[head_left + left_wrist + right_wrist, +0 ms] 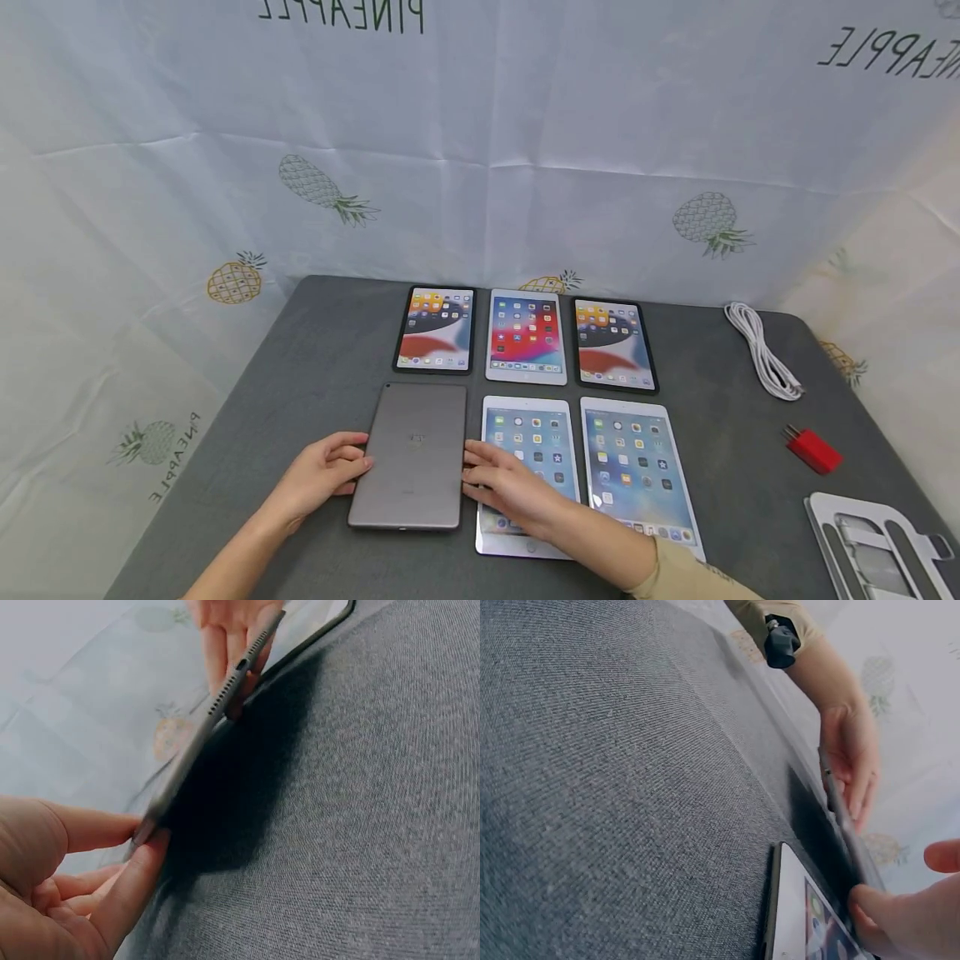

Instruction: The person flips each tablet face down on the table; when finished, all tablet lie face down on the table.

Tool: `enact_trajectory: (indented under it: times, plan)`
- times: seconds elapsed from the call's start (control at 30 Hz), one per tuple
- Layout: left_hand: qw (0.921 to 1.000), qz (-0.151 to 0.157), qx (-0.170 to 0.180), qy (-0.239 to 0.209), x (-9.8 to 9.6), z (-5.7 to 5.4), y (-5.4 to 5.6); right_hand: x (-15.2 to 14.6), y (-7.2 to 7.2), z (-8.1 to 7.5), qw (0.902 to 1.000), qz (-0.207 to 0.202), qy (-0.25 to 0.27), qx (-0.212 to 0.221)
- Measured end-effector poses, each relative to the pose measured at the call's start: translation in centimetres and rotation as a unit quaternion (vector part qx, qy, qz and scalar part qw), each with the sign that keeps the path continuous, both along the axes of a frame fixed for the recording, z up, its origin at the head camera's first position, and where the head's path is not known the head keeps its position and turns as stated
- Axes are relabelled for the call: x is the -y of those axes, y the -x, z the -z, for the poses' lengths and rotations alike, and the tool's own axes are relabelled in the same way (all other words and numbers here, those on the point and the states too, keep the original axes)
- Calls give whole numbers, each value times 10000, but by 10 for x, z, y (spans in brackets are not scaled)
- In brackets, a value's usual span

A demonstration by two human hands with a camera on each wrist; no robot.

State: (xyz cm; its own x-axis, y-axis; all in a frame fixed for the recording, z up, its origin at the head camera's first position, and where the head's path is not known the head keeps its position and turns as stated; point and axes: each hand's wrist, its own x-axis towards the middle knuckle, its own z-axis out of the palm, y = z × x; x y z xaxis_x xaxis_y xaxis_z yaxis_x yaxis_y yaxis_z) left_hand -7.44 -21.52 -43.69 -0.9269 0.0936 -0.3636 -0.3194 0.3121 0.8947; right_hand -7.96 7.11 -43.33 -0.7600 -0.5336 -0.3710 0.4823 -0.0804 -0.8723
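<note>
Gripping a grey metallic rectangular tablet point(408, 467) between your 2 hands, you have it back side up, raised just above the dark grey woven tabletop point(270, 400). Your left hand point(326, 471) pinches its left long edge between thumb and fingers; your right hand point(513, 487) holds the right long edge. Below your right hand lies a white-framed tablet with a lit screen point(532, 433). Beyond your hands lies a row of 3 lit rectangular tablets point(527, 333). Well to your right hand's right sits a red pronged plug point(816, 452).
</note>
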Motion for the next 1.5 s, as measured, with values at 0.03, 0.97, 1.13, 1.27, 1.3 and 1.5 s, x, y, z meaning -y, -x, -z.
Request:
enact_trajectory:
  times: [0.03, 0.97, 1.13, 1.27, 1.3, 1.5]
  plan:
    - [10000, -36, -4, 30, 0, 0, 0, -1, 0, -1, 10000, -26, -11, -11]
    - [9675, 141, -1186, 2227, -8, -7, -5, -4, -12, -10, 9987, -507, -16, 83]
    - [9571, 169, -1341, 2561, -11, -6, -5, -2, -14, -8, 9988, -488, 73, 67]
    - [9460, 290, -1521, 2848, -13, -6, -5, -3, -14, -7, 9987, -501, 86, 62]
    - [9442, 305, -1546, 2893, -14, -6, -5, -3, -14, -7, 9987, -505, 90, 72]
    - [9391, 407, -1689, 2965, -13, -6, -6, -3, -15, -6, 9985, -503, 154, 123]
